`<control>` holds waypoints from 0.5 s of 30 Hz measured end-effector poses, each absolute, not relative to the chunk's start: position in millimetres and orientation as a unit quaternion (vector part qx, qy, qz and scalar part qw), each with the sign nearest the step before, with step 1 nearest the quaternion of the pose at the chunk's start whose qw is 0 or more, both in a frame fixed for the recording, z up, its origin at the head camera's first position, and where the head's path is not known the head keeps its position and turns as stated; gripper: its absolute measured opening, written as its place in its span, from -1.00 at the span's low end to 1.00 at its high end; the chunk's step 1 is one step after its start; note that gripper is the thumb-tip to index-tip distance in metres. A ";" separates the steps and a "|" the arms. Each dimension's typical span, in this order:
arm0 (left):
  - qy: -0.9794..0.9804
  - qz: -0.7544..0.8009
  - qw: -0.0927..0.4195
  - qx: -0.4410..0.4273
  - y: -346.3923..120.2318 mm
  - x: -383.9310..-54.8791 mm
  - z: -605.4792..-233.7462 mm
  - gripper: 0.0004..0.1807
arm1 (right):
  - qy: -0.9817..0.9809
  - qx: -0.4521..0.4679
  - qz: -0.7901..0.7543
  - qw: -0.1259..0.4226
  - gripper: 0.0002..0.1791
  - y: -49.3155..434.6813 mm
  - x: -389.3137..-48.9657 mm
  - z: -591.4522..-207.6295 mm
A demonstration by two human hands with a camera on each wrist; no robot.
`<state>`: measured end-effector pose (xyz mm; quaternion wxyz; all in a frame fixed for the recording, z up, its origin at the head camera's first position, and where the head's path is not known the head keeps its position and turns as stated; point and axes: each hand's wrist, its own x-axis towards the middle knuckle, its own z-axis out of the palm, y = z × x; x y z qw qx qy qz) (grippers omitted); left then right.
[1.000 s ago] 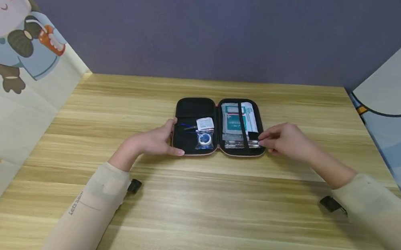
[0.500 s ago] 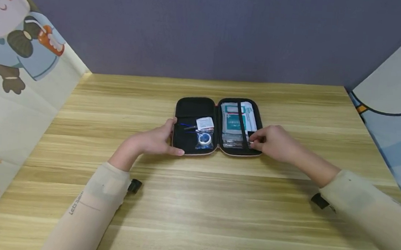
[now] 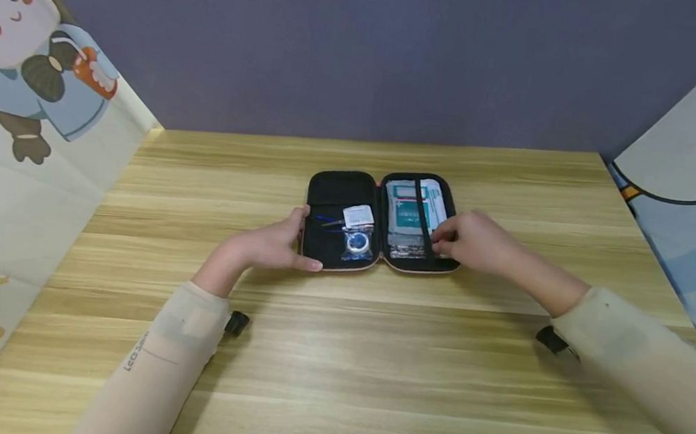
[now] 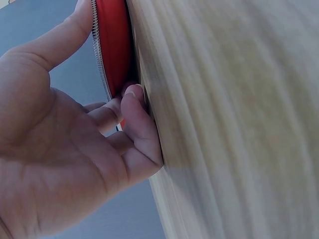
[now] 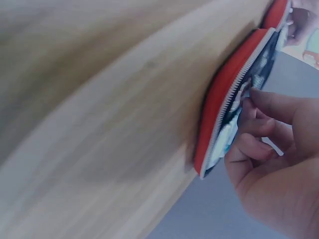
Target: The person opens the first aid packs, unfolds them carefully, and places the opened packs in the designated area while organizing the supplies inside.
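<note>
An open first-aid case (image 3: 351, 188), black inside with a red shell, lies on the table. My left hand (image 3: 266, 244) grips its left half by the outer edge; in the left wrist view the thumb lies along the zipper and fingers curl beneath. Over the right half, my right hand (image 3: 478, 242) pinches the end of a small foil packet beside the elastic strap (image 3: 421, 210); its fingertips partly hide it. Under that strap lie white-and-green dressing packets (image 3: 408, 214) and silvery foil packets (image 3: 406, 250). The left half holds a wrapped tape roll (image 3: 357, 243), a white sachet (image 3: 358, 215) and blue-tipped tweezers (image 3: 331, 223).
The wooden table (image 3: 334, 355) reaches back to a grey-blue panel (image 3: 363, 58). Cartoon-printed panels stand at the left (image 3: 58, 217) and right (image 3: 695, 208). A dark wrist device (image 3: 237, 323) sticks out from the left sleeve, and another (image 3: 552, 339) from the right sleeve.
My right hand has moved left from the case's right edge, bringing the foil packet's end closer to the strap. My left hand has kept its grip on the case.
</note>
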<state>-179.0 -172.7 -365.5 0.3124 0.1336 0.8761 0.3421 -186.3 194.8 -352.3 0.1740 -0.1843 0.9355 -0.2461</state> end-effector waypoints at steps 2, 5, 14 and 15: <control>0.876 0.343 0.311 0.135 -172.8 -179.1 -365.8 0.36 | 0.938 -0.185 -0.240 0.169 -0.77 191.4 -188.1 -348.6; 0.877 0.340 0.311 0.133 -173.6 -178.8 -365.6 0.37 | 0.942 -0.191 -0.228 0.156 -0.78 181.4 -190.8 -343.6; 0.881 0.330 0.311 0.136 -173.8 -179.2 -366.7 0.38 | 0.929 -0.284 -0.199 0.127 -0.60 126.6 -191.0 -336.3; 0.880 0.330 0.311 0.136 -173.4 -179.3 -366.7 0.38 | 0.929 -0.290 -0.185 0.132 -0.53 120.7 -190.1 -336.3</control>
